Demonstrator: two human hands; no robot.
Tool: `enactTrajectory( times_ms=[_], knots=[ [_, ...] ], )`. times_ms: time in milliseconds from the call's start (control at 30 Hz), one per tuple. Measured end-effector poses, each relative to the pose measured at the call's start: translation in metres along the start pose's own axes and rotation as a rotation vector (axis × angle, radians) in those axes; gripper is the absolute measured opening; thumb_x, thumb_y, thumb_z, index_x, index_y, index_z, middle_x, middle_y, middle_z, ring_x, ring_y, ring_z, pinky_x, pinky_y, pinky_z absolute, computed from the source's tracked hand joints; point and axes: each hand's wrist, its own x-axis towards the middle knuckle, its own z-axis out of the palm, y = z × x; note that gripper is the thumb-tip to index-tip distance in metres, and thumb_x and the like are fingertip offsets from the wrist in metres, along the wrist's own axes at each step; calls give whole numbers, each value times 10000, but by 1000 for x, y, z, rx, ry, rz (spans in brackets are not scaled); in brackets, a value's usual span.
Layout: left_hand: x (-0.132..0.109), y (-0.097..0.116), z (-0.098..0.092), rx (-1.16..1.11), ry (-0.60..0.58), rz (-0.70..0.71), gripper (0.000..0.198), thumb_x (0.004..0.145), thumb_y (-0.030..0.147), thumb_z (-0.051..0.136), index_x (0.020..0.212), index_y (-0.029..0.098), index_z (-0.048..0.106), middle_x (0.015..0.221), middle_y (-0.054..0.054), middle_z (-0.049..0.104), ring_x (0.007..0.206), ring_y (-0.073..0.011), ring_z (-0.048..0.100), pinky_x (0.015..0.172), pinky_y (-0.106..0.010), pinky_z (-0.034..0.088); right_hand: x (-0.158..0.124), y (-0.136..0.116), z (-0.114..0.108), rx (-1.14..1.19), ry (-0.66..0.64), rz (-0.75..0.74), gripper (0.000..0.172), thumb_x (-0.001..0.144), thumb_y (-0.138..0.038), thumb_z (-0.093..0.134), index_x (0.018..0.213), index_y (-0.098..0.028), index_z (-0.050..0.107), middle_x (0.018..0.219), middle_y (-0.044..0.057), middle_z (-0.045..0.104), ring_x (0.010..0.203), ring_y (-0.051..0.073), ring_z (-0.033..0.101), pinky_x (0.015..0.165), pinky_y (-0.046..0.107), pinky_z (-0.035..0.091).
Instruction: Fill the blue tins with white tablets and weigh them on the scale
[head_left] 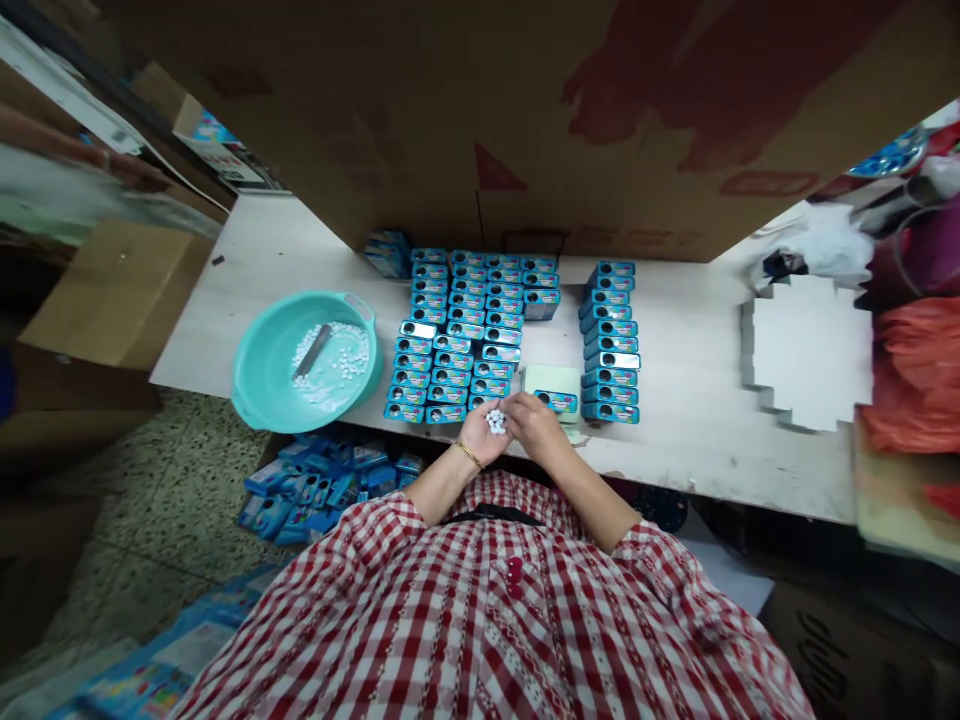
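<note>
Small white pellets (496, 421) lie heaped in the cupped palm of my left hand (478, 437), which wears a gold bangle. The fingers of my right hand (534, 425) are closed together at the edge of that heap; whatever is between them cannot be made out. Just beyond my right hand, one small blue box (555, 401) rests on a pale green block (551, 378). Several rows of similar blue boxes (450, 372) stand to the left of it, and another column of blue boxes (609, 345) stands to the right.
A turquoise basin (247, 375) at the left of the white table (690, 400) holds more pellets and a grey bar (312, 352). A large carton (420, 150) rises behind the boxes. White cut-out card (810, 345) lies at the right. Blue packs (322, 490) are heaped below the table.
</note>
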Motion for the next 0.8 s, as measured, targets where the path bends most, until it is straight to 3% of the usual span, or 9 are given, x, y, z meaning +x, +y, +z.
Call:
enactTrajectory(
  times_ms=[67,167,267,433,567,700,800],
  knots=[
    [3,0,2,-2,-17,-2,185,804,164,423,805,94,594,660,-51,606,603,-110,577,626,-233,471,1,13,-5,165,116,24,191,781,-132,476,874,-195,631,879,41,600,833,144,559,751,271,471],
    [6,2,4,24,-49,-2,209,797,178,420,859,76,592,800,-109,636,780,-159,614,740,-288,481,-1,33,-14,279,253,103,148,764,-180,510,827,-201,643,832,28,599,730,121,565,673,249,474],
    [4,6,0,50,-23,9,235,790,187,418,888,61,590,894,-139,638,912,-196,601,803,-308,470,-4,47,-18,273,269,149,149,760,-207,518,840,-188,642,841,40,607,684,120,564,626,253,474],
    [-9,16,-11,38,13,50,250,782,192,424,922,69,591,911,-133,645,957,-200,589,847,-323,457,-10,57,-8,198,242,97,180,791,-194,468,870,-191,629,901,53,633,850,153,589,767,309,481],
    [-20,21,-18,39,24,70,265,789,204,414,947,86,591,896,-115,655,951,-194,594,854,-330,457,-16,62,-12,152,312,97,209,819,-188,424,887,-187,621,928,59,638,896,158,587,814,332,476],
    [-30,17,-27,53,-10,40,256,788,186,420,934,83,604,913,-109,657,943,-182,596,844,-303,459,-29,47,-23,101,397,112,211,838,-189,409,892,-201,612,877,49,635,857,160,582,779,330,479],
    [-37,7,-40,80,-36,-35,250,793,181,422,914,80,616,913,-109,657,907,-181,606,816,-301,468,-38,8,-12,48,268,-37,216,846,-178,405,950,-191,594,924,62,621,894,169,548,797,328,465]
  ],
)
